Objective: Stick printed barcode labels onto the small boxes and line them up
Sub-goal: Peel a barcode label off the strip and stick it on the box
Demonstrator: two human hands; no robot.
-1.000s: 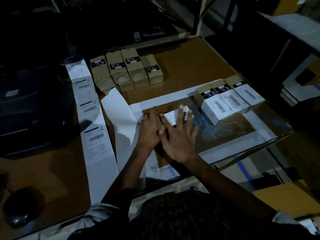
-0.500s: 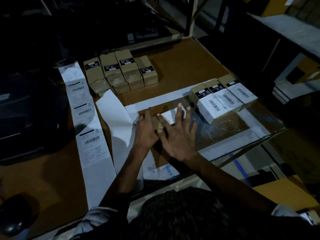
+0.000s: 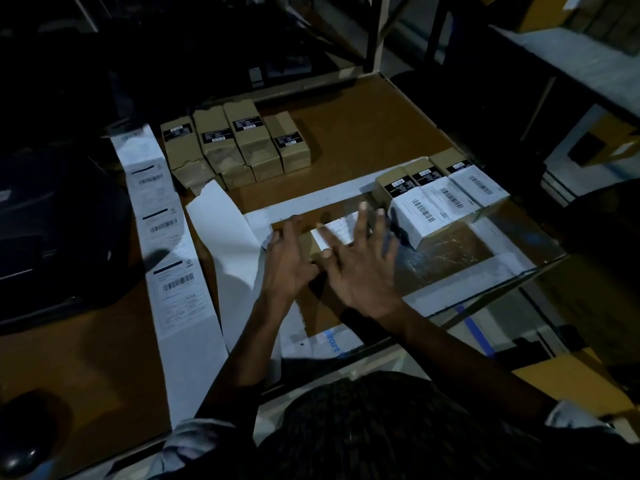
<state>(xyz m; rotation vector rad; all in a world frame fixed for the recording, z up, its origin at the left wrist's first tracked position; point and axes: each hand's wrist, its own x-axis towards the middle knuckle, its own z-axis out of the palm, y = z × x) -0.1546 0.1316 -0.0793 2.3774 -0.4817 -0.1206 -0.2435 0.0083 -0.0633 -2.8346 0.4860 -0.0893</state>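
The left hand steadies the small box on the table, its fingers seemingly curled against the near end, while the right hand presses spread, straight fingers on the white barcode label. The box looks light and stiff, likely to skid unless held by its sides; brown card, half hidden.

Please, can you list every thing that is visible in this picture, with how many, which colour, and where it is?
unlabelled boxes: about eight, brown, back of desk, grouped.
labelled boxes: three, brown with white barcode labels, in a row at right.
box being labelled: one, brown with white label, under the hands.
label strip: one, white, along the left.
backing paper: one, white, beside the left hand.
printer: one, black, far left.
mouse: one, black, bottom left.
left hand: holds the box.
right hand: fingers spread, pressing the label.
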